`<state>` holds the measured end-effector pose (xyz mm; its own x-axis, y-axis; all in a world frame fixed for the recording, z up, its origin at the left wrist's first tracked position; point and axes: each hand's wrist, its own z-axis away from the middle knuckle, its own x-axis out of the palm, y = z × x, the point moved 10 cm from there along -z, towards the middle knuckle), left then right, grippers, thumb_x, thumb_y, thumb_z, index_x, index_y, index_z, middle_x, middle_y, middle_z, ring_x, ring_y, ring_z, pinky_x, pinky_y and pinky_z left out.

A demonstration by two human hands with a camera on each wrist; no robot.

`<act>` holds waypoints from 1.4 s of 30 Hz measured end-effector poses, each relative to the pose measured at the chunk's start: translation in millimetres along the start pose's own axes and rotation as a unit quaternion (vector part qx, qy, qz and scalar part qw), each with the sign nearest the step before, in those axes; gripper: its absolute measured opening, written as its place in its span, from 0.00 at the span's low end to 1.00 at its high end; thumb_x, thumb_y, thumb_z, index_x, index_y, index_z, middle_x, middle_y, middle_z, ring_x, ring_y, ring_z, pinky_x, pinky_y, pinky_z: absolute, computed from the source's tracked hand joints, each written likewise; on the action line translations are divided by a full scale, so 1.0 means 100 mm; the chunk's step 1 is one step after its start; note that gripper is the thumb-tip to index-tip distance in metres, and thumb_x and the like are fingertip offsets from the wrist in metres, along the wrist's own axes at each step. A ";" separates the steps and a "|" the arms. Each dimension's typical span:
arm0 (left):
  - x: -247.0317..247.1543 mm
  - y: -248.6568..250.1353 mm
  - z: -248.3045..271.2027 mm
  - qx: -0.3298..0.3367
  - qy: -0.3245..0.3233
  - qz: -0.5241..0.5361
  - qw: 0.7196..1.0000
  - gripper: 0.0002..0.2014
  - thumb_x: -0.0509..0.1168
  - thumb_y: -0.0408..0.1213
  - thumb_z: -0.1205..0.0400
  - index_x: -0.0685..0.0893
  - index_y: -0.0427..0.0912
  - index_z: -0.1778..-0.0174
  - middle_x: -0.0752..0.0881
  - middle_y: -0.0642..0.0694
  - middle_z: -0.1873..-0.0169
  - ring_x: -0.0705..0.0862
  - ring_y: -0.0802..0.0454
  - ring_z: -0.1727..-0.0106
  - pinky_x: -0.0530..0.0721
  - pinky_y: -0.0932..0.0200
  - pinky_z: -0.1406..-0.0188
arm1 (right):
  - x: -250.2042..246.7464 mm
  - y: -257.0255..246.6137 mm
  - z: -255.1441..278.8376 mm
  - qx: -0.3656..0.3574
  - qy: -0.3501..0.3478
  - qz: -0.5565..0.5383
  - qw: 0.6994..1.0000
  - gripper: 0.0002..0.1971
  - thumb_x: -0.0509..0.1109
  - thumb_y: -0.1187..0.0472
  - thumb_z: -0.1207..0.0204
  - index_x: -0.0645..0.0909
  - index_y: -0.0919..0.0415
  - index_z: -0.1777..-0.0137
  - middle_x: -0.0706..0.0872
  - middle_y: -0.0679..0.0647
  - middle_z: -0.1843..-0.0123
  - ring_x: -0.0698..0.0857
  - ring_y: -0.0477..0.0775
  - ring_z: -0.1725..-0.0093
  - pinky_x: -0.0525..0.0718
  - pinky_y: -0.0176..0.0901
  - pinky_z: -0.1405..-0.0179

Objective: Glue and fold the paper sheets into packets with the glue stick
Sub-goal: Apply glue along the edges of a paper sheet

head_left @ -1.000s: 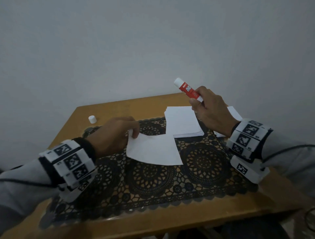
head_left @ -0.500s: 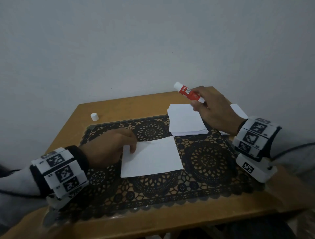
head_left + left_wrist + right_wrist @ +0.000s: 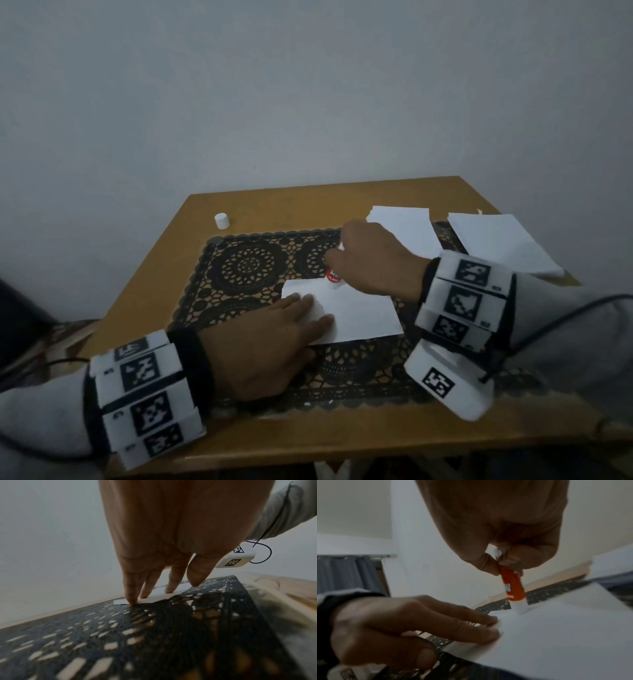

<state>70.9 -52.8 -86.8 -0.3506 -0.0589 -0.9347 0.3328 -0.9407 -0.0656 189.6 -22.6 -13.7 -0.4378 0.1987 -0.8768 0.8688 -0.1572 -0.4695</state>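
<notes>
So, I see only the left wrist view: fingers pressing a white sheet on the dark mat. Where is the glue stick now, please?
Observer: The right hand pinches the glue stick, with its white tip on the far edge of the sheet.
Operator: Is the cap on it?
Observer: No. A small white cap stands on the table, off the mat's far left corner.
Operator: Are more sheets ready?
Observer: Yes. The head view shows two white paper stacks and beyond the right hand.
</notes>
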 end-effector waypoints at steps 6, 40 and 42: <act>-0.04 0.01 -0.01 0.011 0.021 -0.022 0.999 0.29 0.45 0.54 0.13 0.49 0.50 0.16 0.54 0.38 0.18 0.56 0.41 0.19 0.63 0.44 0.21 | 0.04 -0.14 -0.11 0.016 -0.004 0.040 0.999 0.15 0.64 0.56 0.23 0.69 0.60 0.69 0.75 0.52 0.72 0.73 0.53 0.71 0.69 0.42 0.75; -0.21 0.06 -0.07 0.029 0.035 -0.009 0.999 0.26 0.52 0.56 0.15 0.66 0.50 0.22 0.73 0.38 0.31 0.76 0.39 0.33 0.77 0.45 0.34 | 0.12 -0.11 -0.24 -0.029 0.017 -0.063 0.997 0.18 0.67 0.54 0.22 0.82 0.73 0.49 0.85 0.67 0.45 0.76 0.53 0.57 0.74 0.47 0.61; -0.21 0.05 -0.08 0.026 0.038 -0.007 0.999 0.26 0.52 0.56 0.15 0.66 0.51 0.22 0.73 0.38 0.31 0.77 0.40 0.34 0.77 0.45 0.35 | 0.07 -0.04 -0.22 -0.024 0.024 -0.043 0.999 0.18 0.68 0.54 0.23 0.82 0.72 0.49 0.86 0.65 0.45 0.80 0.56 0.55 0.81 0.53 0.56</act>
<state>86.7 -53.6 -69.8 -0.2867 -0.0226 -0.9578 0.2819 -0.9575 -0.0617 188.3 0.5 -15.6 -0.5009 0.2555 -0.8269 0.8389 -0.0916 -0.5365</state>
